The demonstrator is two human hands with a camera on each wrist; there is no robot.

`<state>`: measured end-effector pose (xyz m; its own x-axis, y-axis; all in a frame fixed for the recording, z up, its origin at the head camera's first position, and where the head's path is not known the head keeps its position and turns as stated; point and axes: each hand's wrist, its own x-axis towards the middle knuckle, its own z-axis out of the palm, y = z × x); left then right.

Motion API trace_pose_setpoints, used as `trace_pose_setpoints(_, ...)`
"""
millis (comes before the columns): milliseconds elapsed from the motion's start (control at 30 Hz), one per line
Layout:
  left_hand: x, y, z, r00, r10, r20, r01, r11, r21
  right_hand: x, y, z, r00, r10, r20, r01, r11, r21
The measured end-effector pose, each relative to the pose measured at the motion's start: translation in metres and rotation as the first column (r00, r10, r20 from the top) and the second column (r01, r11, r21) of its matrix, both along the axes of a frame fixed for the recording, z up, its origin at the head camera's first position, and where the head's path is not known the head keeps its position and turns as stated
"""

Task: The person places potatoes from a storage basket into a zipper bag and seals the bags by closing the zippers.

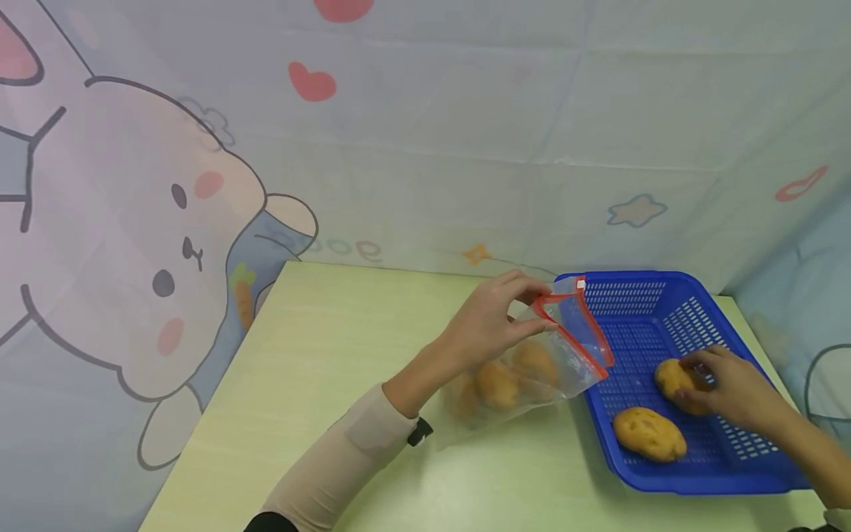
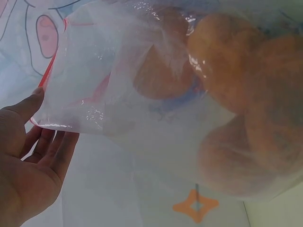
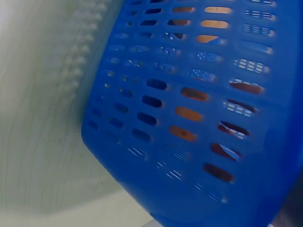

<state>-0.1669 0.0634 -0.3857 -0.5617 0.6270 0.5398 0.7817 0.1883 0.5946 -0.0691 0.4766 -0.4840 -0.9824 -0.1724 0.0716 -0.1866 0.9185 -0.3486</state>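
A clear zip bag (image 1: pixel 565 355) with a red seal strip holds several potatoes (image 1: pixel 497 384); its mouth gapes toward the basket. My left hand (image 1: pixel 495 314) pinches the bag's rim between thumb and fingers, seen too in the left wrist view, where the hand (image 2: pixel 35 165) is at the bag's edge. Inside the blue basket (image 1: pixel 628 484), my right hand (image 1: pixel 738 388) has its fingers curled over one potato (image 1: pixel 670 378). A second potato (image 1: pixel 648 434) lies nearer the basket's front. The right wrist view shows only the basket's slotted wall (image 3: pixel 156 118), hiding that hand.
The pale green table (image 1: pixel 319 355) ends at a hanging cloth (image 1: pixel 425 148) printed with a rabbit and hearts. The basket stands at the table's right side, its raised rim between bag and potatoes. A dark cable (image 1: pixel 807 384) loops at the far right.
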Motion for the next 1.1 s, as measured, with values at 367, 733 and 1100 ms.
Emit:
trace_pose_setpoints(367, 0.000, -0.001, 0.000, 1.000, 0.011, -0.004, -0.011, 1.000, -0.003, -0.006, -0.005, -0.004, 0.997, -0.004, 0.075, 0.005, 1.000, -0.006)
trace_pose_setpoints(733, -0.001, 0.001, 0.003, 1.000, 0.004, -0.007, -0.004, 0.999, -0.032, -0.018, -0.032, 0.052, 0.988, -0.006, -0.153, -0.028, 0.976, -0.218)
trace_pose_setpoints(1100, 0.001, 0.000, 0.007, 1.000, 0.007, -0.015, -0.008, 0.997, -0.072, -0.015, -0.111, 0.106, 0.970, 0.116, -0.215, -0.195, 0.898, -0.394)
